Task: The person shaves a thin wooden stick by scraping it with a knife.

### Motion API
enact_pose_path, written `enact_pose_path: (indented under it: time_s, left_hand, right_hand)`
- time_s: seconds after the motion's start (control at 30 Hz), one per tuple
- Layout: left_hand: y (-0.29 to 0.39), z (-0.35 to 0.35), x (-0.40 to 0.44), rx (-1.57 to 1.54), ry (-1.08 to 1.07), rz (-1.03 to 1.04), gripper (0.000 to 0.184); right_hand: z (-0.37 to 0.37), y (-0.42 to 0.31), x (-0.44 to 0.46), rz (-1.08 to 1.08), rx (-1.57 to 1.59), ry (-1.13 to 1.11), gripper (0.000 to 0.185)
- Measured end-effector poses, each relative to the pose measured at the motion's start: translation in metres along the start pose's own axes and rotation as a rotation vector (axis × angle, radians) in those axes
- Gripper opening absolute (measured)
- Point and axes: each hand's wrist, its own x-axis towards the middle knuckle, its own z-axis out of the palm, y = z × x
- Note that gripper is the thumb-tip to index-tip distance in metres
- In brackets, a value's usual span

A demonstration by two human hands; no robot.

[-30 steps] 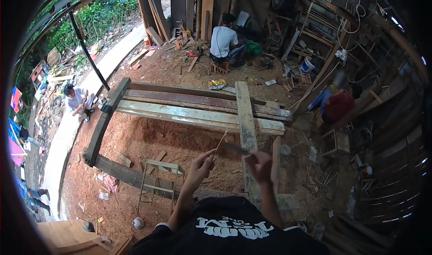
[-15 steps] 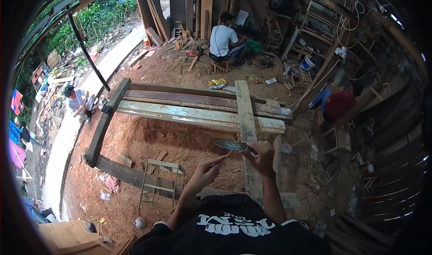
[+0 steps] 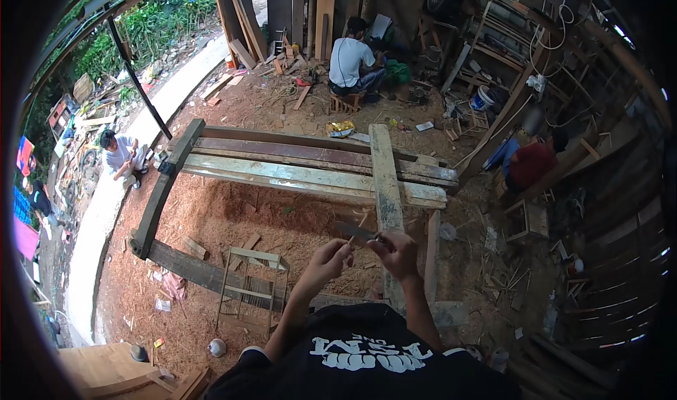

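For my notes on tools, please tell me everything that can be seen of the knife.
The knife has a dark, slightly blurred blade that looks like metal and narrows to a tip. The right hand grips it, hiding most of the handle. The blade points to the person's left, across the thin stick that the left hand pinches. Whether its edge touches the stick is too small to tell.

Knife (image 3: 357, 231) and stick (image 3: 352, 240) in hands (image 3: 400, 255)
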Motion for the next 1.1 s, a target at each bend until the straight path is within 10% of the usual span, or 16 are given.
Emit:
enact_pose_path:
  time_s: [0.53,0.67,1.1]
  left_hand:
    - [-0.026,-0.008,-0.013,0.32,0.184,0.317,0.021]
    - [-0.014,-0.02,-0.037,0.226,0.116,0.16,0.024]
    - [-0.007,-0.007,-0.017,-0.013,0.059,0.117,0.025]
  right_hand:
    - [0.015,-0.011,-0.005,-0.409,-0.08,0.172,0.049]
    - [-0.037,0.075,0.002,0.186,-0.363,0.324,0.053]
    - [0.002,0.001,-0.031,0.144,0.208,0.017,0.045]
